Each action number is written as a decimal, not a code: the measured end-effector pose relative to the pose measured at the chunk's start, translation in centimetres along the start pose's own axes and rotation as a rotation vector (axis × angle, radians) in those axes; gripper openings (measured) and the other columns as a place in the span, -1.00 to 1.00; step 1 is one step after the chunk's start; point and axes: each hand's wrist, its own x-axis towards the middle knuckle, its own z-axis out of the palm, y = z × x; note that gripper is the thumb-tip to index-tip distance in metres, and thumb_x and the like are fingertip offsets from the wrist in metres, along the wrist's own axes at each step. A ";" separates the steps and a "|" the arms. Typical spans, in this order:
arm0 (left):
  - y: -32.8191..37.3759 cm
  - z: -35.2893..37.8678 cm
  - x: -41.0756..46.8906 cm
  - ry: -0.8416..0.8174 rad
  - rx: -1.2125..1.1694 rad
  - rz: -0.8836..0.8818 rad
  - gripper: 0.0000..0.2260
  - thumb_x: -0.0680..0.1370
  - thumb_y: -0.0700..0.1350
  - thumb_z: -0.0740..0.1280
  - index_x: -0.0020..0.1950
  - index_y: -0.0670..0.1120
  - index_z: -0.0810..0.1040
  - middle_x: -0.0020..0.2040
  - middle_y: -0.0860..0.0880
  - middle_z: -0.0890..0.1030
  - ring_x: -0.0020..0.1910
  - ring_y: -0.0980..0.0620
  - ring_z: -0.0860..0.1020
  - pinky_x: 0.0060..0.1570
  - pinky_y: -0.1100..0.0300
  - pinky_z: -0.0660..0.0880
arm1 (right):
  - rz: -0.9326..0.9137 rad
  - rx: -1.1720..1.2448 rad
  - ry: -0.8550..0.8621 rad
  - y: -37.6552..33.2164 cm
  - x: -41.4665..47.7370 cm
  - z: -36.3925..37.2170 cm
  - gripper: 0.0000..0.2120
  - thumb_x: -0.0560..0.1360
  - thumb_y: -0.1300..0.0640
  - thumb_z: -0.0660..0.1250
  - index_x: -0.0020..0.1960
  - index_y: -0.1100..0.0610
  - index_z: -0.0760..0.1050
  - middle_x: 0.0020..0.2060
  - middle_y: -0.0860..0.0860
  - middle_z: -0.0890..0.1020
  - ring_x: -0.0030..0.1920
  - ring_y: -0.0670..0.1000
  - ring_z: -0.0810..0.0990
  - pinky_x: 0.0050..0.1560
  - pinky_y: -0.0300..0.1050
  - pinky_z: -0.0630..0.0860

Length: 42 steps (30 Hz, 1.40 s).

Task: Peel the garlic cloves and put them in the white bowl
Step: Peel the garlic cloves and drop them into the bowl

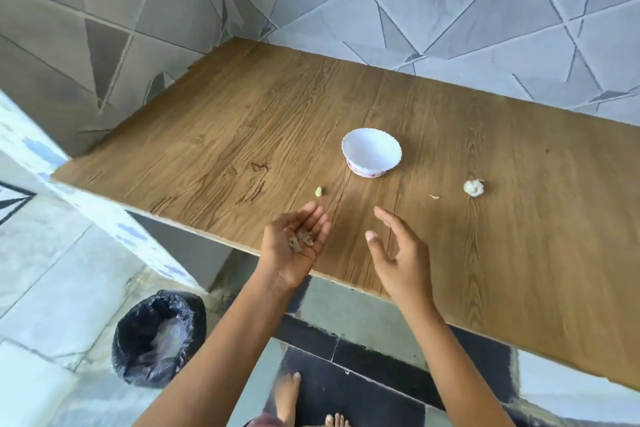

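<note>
Wood-grain counter [242,135] in a grey tiled corner, with a bin [157,340] lined in black down on the floor at left. The left hand [294,246] is palm up over the near edge, fingers loose, bits of peel [300,240] lying in it. The right hand [398,253] is spread wide, holding nothing. Just past the left hand sits a peeled clove [319,191]. Off right is the garlic bulb [473,188], with the bowl [371,152] further back between them.

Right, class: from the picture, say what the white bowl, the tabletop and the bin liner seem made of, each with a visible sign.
White bowl: likely melamine or glazed ceramic; smooth, opaque, scalloped rim, pink printed foot. Tabletop: probably wood-look laminate; matt grain, thin pale edge. Bin liner: thin black plastic film; glossy, crumpled.
</note>
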 end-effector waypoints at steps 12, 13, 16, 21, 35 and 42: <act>8.0 -13.1 -10.3 0.247 -0.367 0.469 -0.72 0.55 -0.20 0.14 -0.09 -0.29 0.61 -0.10 -0.20 0.64 -0.07 -0.11 0.60 0.01 0.11 0.57 | -0.372 0.214 -0.552 -10.0 -3.3 13.7 -0.58 0.48 -0.03 0.20 0.23 0.17 0.52 0.15 0.01 0.61 0.17 -0.08 0.54 0.22 -0.28 0.40; 8.8 -14.4 -10.8 0.267 -0.388 0.492 -0.73 0.55 -0.20 0.14 -0.07 -0.30 0.61 -0.11 -0.20 0.63 -0.07 -0.11 0.60 0.03 0.11 0.56 | -0.384 0.225 -0.587 -10.9 -3.9 15.3 -0.60 0.48 0.00 0.23 0.23 0.18 0.52 0.15 0.02 0.61 0.16 -0.10 0.52 0.22 -0.38 0.35; 11.8 -18.3 -12.2 0.318 -0.438 0.529 -0.74 0.56 -0.21 0.13 -0.01 -0.30 0.58 -0.11 -0.20 0.64 -0.07 -0.11 0.59 0.10 0.10 0.51 | -0.410 0.243 -0.663 -13.2 -5.5 20.5 -0.63 0.45 0.15 0.29 0.22 0.23 0.52 0.11 0.07 0.62 0.11 -0.14 0.50 0.16 -0.54 0.26; 17.4 -25.5 -12.3 0.411 -0.453 0.510 -0.75 0.56 -0.22 0.13 -0.03 -0.29 0.58 -0.17 -0.19 0.66 -0.09 -0.10 0.60 0.05 0.12 0.53 | -0.376 0.218 -0.745 -14.8 -7.8 29.6 -0.66 0.46 0.22 0.34 0.23 0.24 0.51 0.15 0.07 0.61 0.16 -0.03 0.54 0.19 -0.18 0.44; 27.1 -54.2 9.0 0.634 -0.347 0.150 -0.80 0.56 -0.25 0.18 -0.08 -0.28 0.58 -0.25 -0.13 0.63 -0.21 -0.02 0.59 -0.21 0.22 0.61 | -0.037 -0.025 -0.953 -3.4 -12.2 60.6 -0.64 0.51 0.16 0.32 0.30 0.16 0.47 0.22 0.03 0.55 0.22 -0.03 0.49 0.17 -0.38 0.28; 20.9 -71.2 25.5 0.824 -0.177 0.002 -0.77 0.60 -0.24 0.12 -0.13 -0.23 0.53 -0.22 -0.12 0.56 -0.26 0.00 0.54 -0.30 0.25 0.56 | 0.022 -0.089 -1.019 11.6 -16.1 73.5 -0.62 0.50 0.11 0.27 0.29 0.19 0.47 0.22 0.06 0.55 0.24 0.03 0.50 0.27 -0.11 0.40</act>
